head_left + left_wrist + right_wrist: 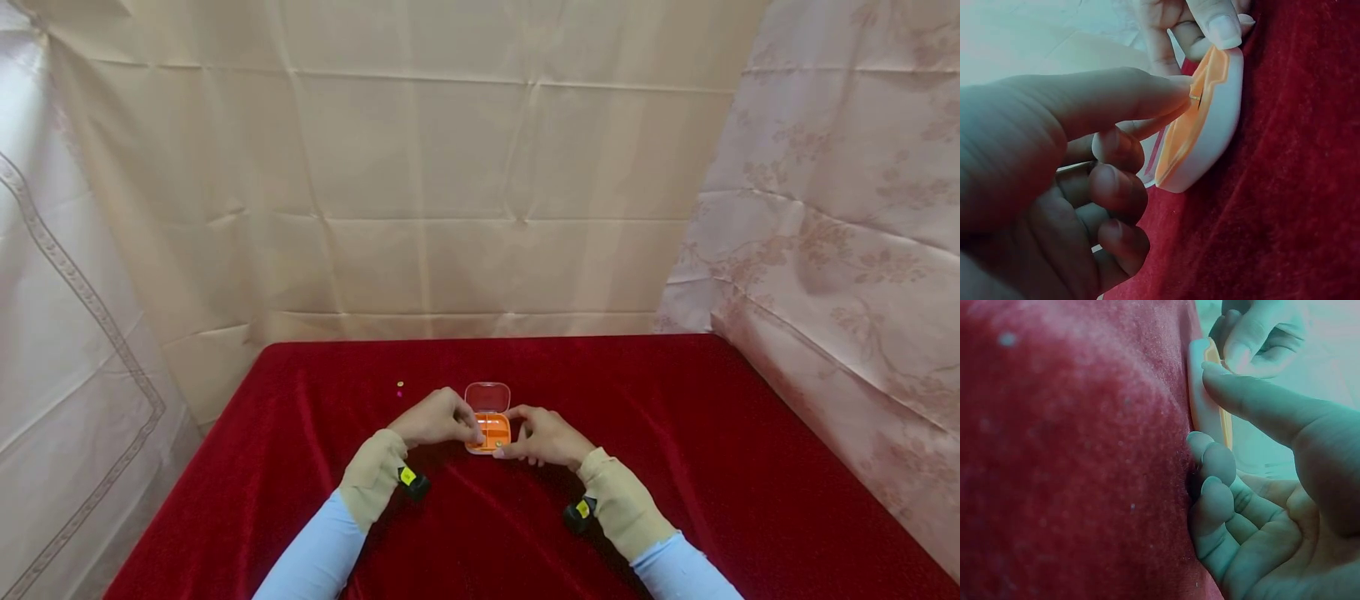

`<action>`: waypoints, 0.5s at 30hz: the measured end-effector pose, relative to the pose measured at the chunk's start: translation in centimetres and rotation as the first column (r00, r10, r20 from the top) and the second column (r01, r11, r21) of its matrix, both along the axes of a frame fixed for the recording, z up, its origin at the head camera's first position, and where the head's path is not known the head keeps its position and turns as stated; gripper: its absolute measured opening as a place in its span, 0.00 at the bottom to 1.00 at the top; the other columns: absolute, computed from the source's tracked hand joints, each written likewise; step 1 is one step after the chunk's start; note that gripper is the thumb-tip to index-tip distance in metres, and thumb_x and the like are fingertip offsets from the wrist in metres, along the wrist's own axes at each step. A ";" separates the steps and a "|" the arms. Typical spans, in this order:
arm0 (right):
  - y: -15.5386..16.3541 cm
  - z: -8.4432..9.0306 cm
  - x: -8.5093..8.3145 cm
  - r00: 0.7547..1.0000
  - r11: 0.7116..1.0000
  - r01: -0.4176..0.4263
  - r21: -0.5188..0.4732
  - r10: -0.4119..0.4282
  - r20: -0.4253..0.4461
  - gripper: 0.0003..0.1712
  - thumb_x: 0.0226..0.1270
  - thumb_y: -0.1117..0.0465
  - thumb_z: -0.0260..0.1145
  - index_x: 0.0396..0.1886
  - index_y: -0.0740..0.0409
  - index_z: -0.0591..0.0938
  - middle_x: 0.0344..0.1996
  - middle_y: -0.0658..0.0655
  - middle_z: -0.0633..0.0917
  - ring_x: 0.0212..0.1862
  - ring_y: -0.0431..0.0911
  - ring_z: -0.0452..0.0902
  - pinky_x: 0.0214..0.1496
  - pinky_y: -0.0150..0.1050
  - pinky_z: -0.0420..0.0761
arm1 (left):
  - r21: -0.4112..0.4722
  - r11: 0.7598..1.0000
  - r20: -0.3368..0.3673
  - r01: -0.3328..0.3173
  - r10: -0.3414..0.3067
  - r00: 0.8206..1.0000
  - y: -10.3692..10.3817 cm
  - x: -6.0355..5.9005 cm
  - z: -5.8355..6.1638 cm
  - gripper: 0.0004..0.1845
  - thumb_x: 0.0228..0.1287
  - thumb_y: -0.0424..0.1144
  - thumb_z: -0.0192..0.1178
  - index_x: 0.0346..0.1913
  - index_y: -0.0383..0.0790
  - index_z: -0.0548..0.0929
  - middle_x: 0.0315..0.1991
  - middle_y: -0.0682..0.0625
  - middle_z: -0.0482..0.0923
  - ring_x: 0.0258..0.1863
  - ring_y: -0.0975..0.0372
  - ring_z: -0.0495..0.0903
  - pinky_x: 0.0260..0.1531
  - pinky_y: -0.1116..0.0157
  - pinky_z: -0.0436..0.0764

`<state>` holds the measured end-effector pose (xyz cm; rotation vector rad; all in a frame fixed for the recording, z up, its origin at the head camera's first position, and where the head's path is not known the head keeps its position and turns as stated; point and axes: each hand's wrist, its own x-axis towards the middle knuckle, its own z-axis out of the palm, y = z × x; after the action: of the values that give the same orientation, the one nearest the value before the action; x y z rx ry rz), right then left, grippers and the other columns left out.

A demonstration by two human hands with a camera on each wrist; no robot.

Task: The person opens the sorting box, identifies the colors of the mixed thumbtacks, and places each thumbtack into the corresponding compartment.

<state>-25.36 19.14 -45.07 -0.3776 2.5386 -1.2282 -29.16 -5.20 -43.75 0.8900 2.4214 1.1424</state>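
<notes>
- Centrally on the red velvet worktop point(675, 433), a small rounded orange pillbox point(488, 432) is lying flat, its clear lid point(487, 396) opening away.
- Left hand point(438, 417) and right hand point(543, 437) are pinching its sides with curled fingers point(1147, 94).

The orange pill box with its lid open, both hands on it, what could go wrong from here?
1. The pill box is small and held only by fingertips of the left hand and right hand; it could slip or tip.
2. The clear lid stands open, so contents might spill onto the red cloth.
</notes>
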 end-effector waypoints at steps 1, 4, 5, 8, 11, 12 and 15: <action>0.0 0.0 0.0 1.000 1.000 0.001 0.002 -0.001 -0.001 0.40 0.57 0.52 0.82 0.66 0.59 0.76 0.22 0.53 0.82 0.21 0.43 0.75 0.25 0.37 0.77 | 0.003 1.000 0.001 0.001 -0.001 1.000 0.0 0.0 0.0 0.04 0.62 0.35 0.74 0.30 0.45 0.92 0.24 0.57 0.84 0.25 0.68 0.70 0.28 0.69 0.72; -0.1 0.1 0.2 1.000 1.000 0.002 0.007 -0.002 -0.003 0.40 0.57 0.52 0.82 0.65 0.59 0.77 0.22 0.53 0.82 0.22 0.43 0.74 0.25 0.37 0.76 | 0.004 1.000 0.004 -0.003 0.003 1.000 0.0 0.0 -0.1 0.04 0.62 0.35 0.74 0.30 0.45 0.92 0.24 0.57 0.84 0.25 0.67 0.70 0.27 0.69 0.72; -0.1 0.1 0.2 1.000 1.000 0.001 0.008 -0.001 -0.002 0.40 0.56 0.52 0.82 0.65 0.59 0.77 0.22 0.53 0.82 0.22 0.43 0.74 0.25 0.37 0.76 | 0.005 1.000 0.008 -0.004 0.004 1.000 0.0 0.0 -0.1 0.04 0.62 0.35 0.74 0.30 0.45 0.92 0.24 0.56 0.84 0.25 0.67 0.70 0.27 0.69 0.72; 0.0 0.1 0.1 1.000 1.000 -0.002 0.001 0.002 0.000 0.40 0.57 0.52 0.82 0.66 0.60 0.76 0.22 0.53 0.82 0.21 0.43 0.75 0.25 0.37 0.77 | 0.006 1.000 0.014 -0.006 0.006 1.000 0.0 0.0 -0.1 0.04 0.62 0.35 0.74 0.30 0.45 0.92 0.24 0.56 0.84 0.25 0.67 0.71 0.28 0.69 0.72; 0.0 0.0 0.1 1.000 1.000 -0.004 -0.008 0.004 0.003 0.40 0.57 0.52 0.82 0.66 0.60 0.76 0.22 0.53 0.83 0.21 0.43 0.75 0.25 0.37 0.77 | 0.008 1.000 0.014 -0.005 0.005 1.000 -0.1 -0.2 -0.1 0.03 0.63 0.37 0.74 0.31 0.45 0.92 0.25 0.56 0.85 0.25 0.67 0.71 0.29 0.68 0.73; 0.0 0.0 0.0 1.000 1.000 -0.004 -0.011 0.004 0.003 0.40 0.57 0.52 0.82 0.66 0.60 0.76 0.22 0.53 0.83 0.21 0.43 0.74 0.25 0.37 0.77 | 0.010 1.000 0.013 -0.007 0.007 1.000 -0.3 -0.3 -0.1 0.03 0.63 0.37 0.74 0.31 0.45 0.92 0.25 0.56 0.85 0.26 0.66 0.72 0.29 0.68 0.74; 0.0 0.0 0.0 1.000 1.000 -0.004 -0.018 0.004 0.005 0.40 0.57 0.52 0.82 0.66 0.60 0.76 0.22 0.54 0.82 0.21 0.44 0.74 0.25 0.37 0.77 | 0.024 0.999 0.021 -0.025 0.025 0.999 -0.9 -0.6 -0.2 0.02 0.64 0.39 0.73 0.33 0.46 0.92 0.26 0.56 0.83 0.27 0.66 0.73 0.30 0.67 0.75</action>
<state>-25.33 19.11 -45.04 -0.3823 2.5232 -1.2493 -29.80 -6.06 -43.91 0.8529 2.4136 1.1860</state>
